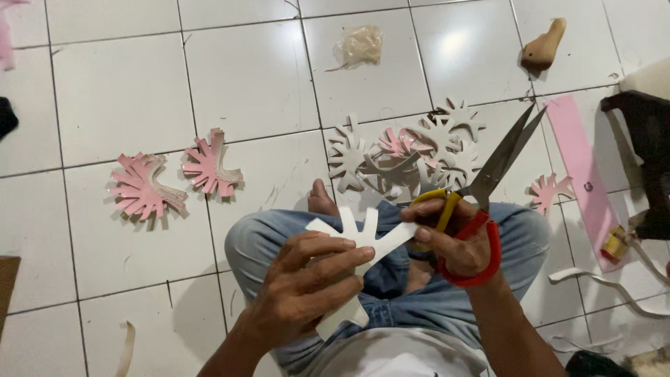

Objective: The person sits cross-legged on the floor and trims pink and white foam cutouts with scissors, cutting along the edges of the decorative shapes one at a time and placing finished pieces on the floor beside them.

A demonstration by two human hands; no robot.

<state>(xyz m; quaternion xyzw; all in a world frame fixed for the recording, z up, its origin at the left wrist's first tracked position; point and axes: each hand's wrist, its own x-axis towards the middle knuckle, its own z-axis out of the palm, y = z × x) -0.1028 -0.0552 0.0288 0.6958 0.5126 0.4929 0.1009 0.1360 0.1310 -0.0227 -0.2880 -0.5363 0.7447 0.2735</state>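
Note:
My left hand (pixel 307 286) grips a white branched foam cut-out (pixel 359 241) in front of my lap. Its forked arms point up and its stem runs down below my palm. My right hand (pixel 453 241) holds scissors (pixel 499 164) with one yellow and one red handle loop. The closed blades point up and to the right, away from the cut-out. My right thumb and fingertips also touch the cut-out's right arm. My crossed legs in blue jeans (pixel 276 234) lie under both hands.
On the white tiled floor lie two stacks of pink cut-outs (pixel 146 187) (pixel 211 167) at left, a heap of white and pink cut-outs (pixel 405 150) ahead, a pink strip (pixel 583 167) and white offcuts (pixel 607 286) at right, and a crumpled bag (pixel 358 46).

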